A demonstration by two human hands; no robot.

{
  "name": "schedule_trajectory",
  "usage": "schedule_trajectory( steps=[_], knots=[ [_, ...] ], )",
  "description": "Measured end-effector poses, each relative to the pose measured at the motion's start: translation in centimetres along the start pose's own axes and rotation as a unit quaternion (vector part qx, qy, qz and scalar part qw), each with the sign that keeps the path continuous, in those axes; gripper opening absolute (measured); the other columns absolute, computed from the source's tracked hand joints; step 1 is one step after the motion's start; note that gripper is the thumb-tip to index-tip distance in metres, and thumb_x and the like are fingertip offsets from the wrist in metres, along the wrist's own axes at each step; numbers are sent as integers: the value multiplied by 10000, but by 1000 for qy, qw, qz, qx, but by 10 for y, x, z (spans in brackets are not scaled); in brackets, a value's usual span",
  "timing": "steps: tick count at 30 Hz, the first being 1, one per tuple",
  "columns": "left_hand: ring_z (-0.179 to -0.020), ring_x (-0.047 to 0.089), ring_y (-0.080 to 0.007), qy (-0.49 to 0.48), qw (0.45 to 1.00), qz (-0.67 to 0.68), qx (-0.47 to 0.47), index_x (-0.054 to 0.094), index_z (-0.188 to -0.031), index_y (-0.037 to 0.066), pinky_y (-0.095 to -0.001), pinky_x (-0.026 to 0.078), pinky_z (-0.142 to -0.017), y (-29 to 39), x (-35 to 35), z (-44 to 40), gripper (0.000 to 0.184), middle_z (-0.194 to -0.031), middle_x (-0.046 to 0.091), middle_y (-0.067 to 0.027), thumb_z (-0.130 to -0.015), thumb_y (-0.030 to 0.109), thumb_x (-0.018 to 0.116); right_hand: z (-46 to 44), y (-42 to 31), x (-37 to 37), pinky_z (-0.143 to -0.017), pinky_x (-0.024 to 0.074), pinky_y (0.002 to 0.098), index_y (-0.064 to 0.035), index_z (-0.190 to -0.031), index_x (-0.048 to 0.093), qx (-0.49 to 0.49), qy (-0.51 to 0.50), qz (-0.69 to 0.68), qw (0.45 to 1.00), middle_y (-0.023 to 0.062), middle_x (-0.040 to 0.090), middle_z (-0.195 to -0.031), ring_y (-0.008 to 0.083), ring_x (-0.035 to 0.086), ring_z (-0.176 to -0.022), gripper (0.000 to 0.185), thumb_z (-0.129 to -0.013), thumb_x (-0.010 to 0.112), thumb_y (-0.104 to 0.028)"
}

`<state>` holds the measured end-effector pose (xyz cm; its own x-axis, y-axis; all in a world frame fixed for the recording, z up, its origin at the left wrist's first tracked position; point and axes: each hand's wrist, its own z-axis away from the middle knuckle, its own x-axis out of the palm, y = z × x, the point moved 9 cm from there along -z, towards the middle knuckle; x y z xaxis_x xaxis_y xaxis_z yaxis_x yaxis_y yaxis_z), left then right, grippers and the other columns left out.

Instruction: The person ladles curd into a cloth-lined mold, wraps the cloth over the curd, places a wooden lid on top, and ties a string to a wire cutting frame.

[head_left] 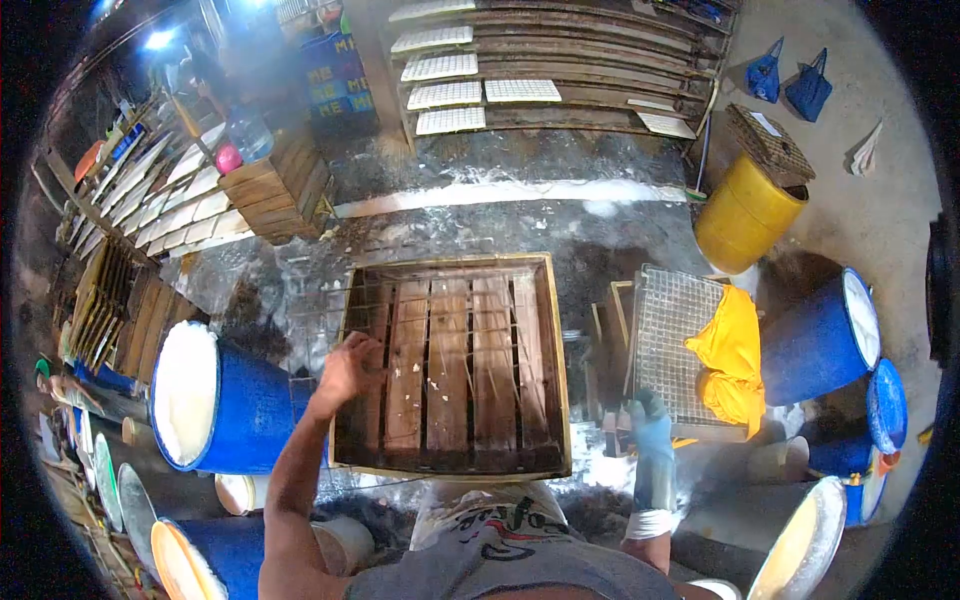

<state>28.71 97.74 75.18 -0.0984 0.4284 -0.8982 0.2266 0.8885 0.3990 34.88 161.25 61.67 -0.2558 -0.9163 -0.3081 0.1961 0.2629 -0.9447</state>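
Observation:
A slatted wooden crate [406,350] lies in front of me, with small pale crumbs on its boards. At its left rim is my bare left hand [348,372], fingers curled on a thin wire grid [450,322] that shows only as faint, blurred lines over the crate. To the right stands a stack topped by a wire mesh tray [672,330], with a yellow cloth [735,345] draped on it. My right hand [650,420], in a pale blue glove, is at the tray's near left corner, its fingers bent at the edge; the fingertips are partly hidden.
Blue drums [250,405] with white contents stand at left, and another blue drum [815,335] at right. A yellow barrel [745,220] is behind the mesh stack. Racks with white trays [450,120] line the back. White powder [520,192] streaks the wet floor.

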Motion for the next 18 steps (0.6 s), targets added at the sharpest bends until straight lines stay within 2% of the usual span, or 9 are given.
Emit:
schedule_trajectory(
  steps=[3, 6, 8, 10, 11, 13, 15, 17, 18],
  knots=[
    [-923, 722, -293, -31, 996, -53, -58, 713, -1206, 134, -433, 602, -827, -16, -17, 0, 568, -1223, 665, -97, -681, 253, 895, -2, 23, -5, -998, 516, 342, 23, -1334, 622, -38, 0, -104, 994, 112, 709, -1218, 210, 672, -1094, 388, -972, 694, -97],
    [-939, 723, -284, 39, 993, -107, -17, 711, -1226, 129, -419, 603, -824, -11, -36, 3, 574, -1230, 665, -94, -694, 259, 882, -7, 29, -4, -1001, 522, 355, 29, -1319, 617, -71, 24, -21, 997, 131, 698, -1240, 231, 669, -1131, 392, -956, 716, -79],
    [-985, 726, -312, 24, 997, 17, -78, 726, -1226, 157, -431, 601, -846, -26, -21, 3, 559, -1236, 666, -100, -714, 308, 890, 1, 18, 1, -978, 536, 364, 23, -1291, 625, -99, 12, 5, 995, 133, 702, -1200, 232, 667, -1137, 379, -937, 733, -62],
    [-1000, 723, -333, 78, 995, 54, -34, 733, -1218, 143, -439, 598, -854, -15, -4, 9, 546, -1231, 670, -111, -726, 317, 895, 5, 29, 0, -1014, 506, 348, 29, -1335, 618, -49, 49, 58, 996, 129, 715, -1241, 225, 668, -1131, 407, -970, 713, -124],
    [-1000, 723, -333, 80, 995, 55, -35, 733, -1218, 143, -439, 598, -854, -5, 9, 10, 546, -1231, 670, -111, -726, 317, 895, 7, 24, 5, -978, 514, 338, 23, -1323, 621, -77, 38, 22, 996, 124, 722, -1189, 209, 667, -1099, 406, -968, 720, -147],
    [-1004, 719, -349, 8, 989, 35, -141, 714, -1257, 137, -459, 594, -866, 2, 51, 16, 579, -1282, 651, -119, -757, 367, 893, 10, 18, 7, -964, 516, 336, 15, -1320, 623, -46, 31, 42, 998, 115, 721, -1173, 202, 666, -1084, 389, -974, 711, -141],
    [-1080, 685, -374, 8, 990, 68, -126, 684, -1282, 125, -500, 577, -884, 5, 97, 27, 614, -1347, 608, -140, -796, 452, 870, 24, 12, 9, -950, 518, 334, 7, -1317, 626, -4, 26, 71, 997, 106, 720, -1158, 195, 664, -1068, 374, -980, 703, -135],
    [-1128, 665, -384, -6, 989, 65, -133, 677, -1285, 124, -513, 560, -916, 13, 118, 28, 627, -1368, 594, -146, -806, 485, 861, 25, 3, 14, -953, 516, 328, -13, -1344, 615, -15, 7, -2, 1000, 86, 702, -1200, 185, 649, -1081, 378, -992, 690, -128],
    [-1173, 636, -398, 34, 996, -12, -86, 679, -1273, 117, -521, 528, -961, 21, 108, 23, 619, -1359, 598, -158, -824, 512, 838, 22, 5, 15, -953, 516, 328, -13, -1344, 615, -20, 2, -2, 1000, 86, 702, -1200, 185, 649, -1081, 378, -992, 690, -128]
  ],
)
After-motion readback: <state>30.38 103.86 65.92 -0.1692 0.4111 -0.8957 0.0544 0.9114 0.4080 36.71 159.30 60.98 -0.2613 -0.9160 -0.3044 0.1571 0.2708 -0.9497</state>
